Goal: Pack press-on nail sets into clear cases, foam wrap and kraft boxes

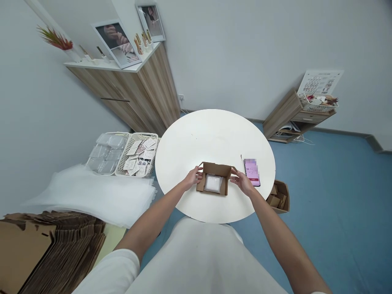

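A small brown cardboard box stands on the round white table in front of me, its top open and its lid raised at the back. Inside it lies a clear plastic packet with white contents. My left hand grips the box's left side, with the thumb near the side flap. On the opposite side, my right hand has its fingers bent around the right flap and wall. Part of the fingers is hidden by the cardboard.
A phone lies right of my right hand on the table. To the left are baskets of plastic cases and cards, white sheets and stacked flat cardboard. A carton of small boxes stands at right.
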The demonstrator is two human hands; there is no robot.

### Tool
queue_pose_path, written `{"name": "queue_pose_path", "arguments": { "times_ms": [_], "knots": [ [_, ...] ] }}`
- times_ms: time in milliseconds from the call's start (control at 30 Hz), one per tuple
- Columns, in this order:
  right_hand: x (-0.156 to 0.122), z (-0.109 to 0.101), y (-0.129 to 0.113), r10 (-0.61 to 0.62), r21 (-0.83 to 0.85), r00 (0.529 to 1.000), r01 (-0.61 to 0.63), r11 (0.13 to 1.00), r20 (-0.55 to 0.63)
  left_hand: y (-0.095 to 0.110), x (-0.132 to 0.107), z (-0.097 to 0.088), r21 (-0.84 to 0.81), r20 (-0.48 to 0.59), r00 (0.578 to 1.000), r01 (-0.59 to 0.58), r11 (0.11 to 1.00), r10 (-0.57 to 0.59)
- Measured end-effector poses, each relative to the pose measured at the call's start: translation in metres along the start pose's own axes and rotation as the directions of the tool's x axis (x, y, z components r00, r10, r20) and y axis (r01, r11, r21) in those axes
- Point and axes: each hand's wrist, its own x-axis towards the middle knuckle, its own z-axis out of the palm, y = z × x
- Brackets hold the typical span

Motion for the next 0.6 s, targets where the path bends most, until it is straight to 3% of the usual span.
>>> {"name": "queue_pose_path", "arguments": {
  "times_ms": [167,300,467,600],
  "knots": [
    [-0.009,-0.005,0.004,0.032,0.037,0.999,-0.032,0.999,-0.001,-0.003,-0.008,-0.004,-0.078,0.082,0.995,0.07,0.995,-0.063],
    [-0.016,-0.005,0.004,0.068,0.034,0.995,-0.07,0.997,0.077,-0.003,-0.011,-0.003,0.011,0.094,0.994,0.056,0.998,-0.056],
    [-0.018,0.002,0.012,0.073,-0.164,0.997,-0.073,0.984,-0.003,-0.013,-0.012,0.007,0.204,0.013,0.995,-0.099,0.974,0.098],
    [-0.018,0.01,0.025,0.038,-0.225,0.998,-0.046,0.973,-0.042,-0.027,-0.013,0.012,0.402,-0.065,0.966,-0.204,0.892,0.25]
  ]
}}
